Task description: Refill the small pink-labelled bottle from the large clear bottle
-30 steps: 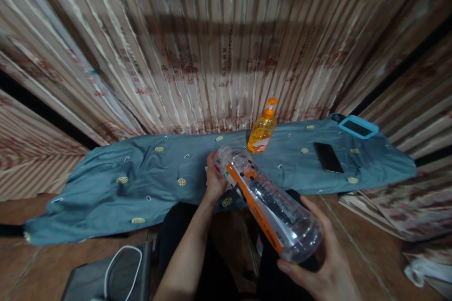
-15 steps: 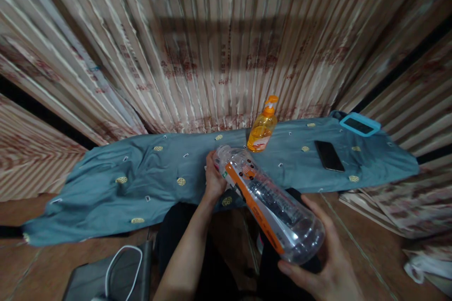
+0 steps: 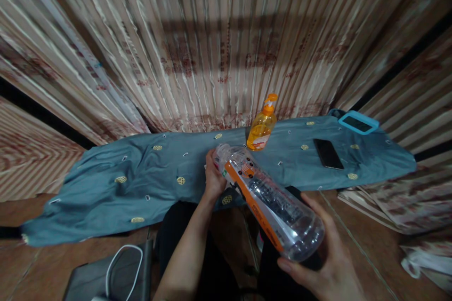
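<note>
A large clear plastic bottle (image 3: pixel 271 202) with an orange-and-white label is tilted across my lap. Its neck points up and left, its base down and right. My right hand (image 3: pixel 326 254) grips the base, thumb below and fingers along the far side. At the neck end, my left hand (image 3: pixel 214 179) is closed round something mostly hidden behind the bottle; bits of white, pink and green show there. An orange pump bottle (image 3: pixel 261 129), partly filled with amber liquid, stands upright just beyond the clear bottle.
A teal patterned cloth (image 3: pixel 165 164) covers the long narrow surface before me. On its right lie a black phone (image 3: pixel 328 154) and a blue-framed device (image 3: pixel 358 122). Pleated curtains (image 3: pixel 219 47) hang close behind. A grey case (image 3: pixel 92 273) with a white cable is at lower left.
The view has shifted very slightly. Both hands and the clear bottle keep almost the same pose, and the other objects stay in place.
</note>
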`<state>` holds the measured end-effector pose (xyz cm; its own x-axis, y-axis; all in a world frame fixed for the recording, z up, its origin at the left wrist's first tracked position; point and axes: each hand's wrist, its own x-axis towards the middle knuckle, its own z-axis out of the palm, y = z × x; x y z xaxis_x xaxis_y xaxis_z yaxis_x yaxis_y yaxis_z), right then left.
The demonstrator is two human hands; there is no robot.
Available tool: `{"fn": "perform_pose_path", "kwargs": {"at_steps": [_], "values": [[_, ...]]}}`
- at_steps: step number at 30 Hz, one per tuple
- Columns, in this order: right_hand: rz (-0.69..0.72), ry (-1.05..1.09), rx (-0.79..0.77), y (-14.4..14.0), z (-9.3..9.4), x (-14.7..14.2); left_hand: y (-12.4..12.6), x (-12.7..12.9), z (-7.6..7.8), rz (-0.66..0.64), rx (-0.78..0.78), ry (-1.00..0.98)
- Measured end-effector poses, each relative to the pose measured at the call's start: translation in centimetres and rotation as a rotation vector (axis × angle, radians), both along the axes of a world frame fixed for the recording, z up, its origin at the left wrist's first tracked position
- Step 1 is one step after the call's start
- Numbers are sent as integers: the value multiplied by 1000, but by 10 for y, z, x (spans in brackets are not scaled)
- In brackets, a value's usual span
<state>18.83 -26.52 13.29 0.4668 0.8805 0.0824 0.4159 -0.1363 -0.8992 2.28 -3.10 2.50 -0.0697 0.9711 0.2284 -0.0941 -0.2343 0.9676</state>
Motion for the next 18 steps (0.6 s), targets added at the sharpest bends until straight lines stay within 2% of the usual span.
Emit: {"fn": "perform_pose_path", "kwargs": {"at_steps": [9,18], "values": [[-6,-40,-11,1,3,-1,-2,4,8,-6,-37,-60],[0,-115,6,1,2,2,0,6,0,-15,-31,-110]]}}
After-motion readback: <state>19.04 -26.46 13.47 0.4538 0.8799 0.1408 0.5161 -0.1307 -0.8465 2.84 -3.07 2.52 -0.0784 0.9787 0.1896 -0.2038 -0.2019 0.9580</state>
